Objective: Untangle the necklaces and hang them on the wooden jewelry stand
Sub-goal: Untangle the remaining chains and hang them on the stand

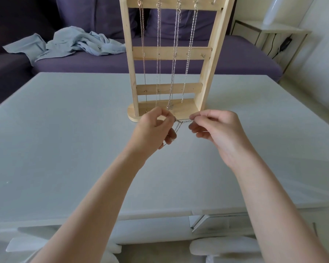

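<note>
A last silver necklace point(182, 122) is pinched taut between left hand point(153, 128) and right hand point(215, 126), just before the wooden jewelry stand point(171, 54); four chains hang already; untangling appears nearly finished; lifting to the free top hook seems next.

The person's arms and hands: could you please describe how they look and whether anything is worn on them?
Both forearms are bare to the bottom of the picture, with no sleeves in view. The left hand and right hand show no gloves, rings, watch or bracelets.
</note>
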### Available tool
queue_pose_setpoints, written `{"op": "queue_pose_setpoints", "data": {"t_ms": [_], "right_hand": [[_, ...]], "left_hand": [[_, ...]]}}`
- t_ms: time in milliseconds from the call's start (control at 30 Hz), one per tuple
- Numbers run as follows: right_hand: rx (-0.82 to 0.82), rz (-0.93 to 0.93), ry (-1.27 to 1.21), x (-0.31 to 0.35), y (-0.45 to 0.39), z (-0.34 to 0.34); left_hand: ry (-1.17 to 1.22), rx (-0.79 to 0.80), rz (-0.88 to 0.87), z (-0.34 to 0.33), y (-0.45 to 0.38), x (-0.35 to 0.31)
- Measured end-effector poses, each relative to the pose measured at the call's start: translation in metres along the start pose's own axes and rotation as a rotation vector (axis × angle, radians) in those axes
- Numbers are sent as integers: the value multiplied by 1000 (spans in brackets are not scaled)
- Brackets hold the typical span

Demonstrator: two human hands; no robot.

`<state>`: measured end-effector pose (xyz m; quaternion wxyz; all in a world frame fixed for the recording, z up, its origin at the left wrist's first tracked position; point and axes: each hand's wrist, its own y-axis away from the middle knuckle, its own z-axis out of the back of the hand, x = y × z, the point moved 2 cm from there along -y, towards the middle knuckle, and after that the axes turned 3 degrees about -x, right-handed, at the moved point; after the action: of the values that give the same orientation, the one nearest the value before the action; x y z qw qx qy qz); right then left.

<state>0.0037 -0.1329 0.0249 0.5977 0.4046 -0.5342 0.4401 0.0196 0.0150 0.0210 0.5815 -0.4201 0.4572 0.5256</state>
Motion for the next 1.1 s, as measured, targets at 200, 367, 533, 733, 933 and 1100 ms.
{"op": "queue_pose_setpoints", "data": {"t_ms": [200, 367, 533, 733, 933, 1100], "right_hand": [[0, 16, -20, 1, 2, 1], [22, 6, 14, -2, 2, -6], [82, -76, -111, -3, 1, -10], [266, -117, -118, -5, 6, -16], [258, -64, 36, -7, 6, -18], [225, -103, -45, -5, 7, -14]], "left_hand": [[-34, -85, -111, 0, -2, -2], [108, -23, -77, -3, -1, -5], [3, -16, -144, -3, -1, -5], [-212, -63, -245, 0, -1, -5], [-304, -102, -282, -2, 1, -3], [-211, -106, -216, 0, -1, -1]]}}
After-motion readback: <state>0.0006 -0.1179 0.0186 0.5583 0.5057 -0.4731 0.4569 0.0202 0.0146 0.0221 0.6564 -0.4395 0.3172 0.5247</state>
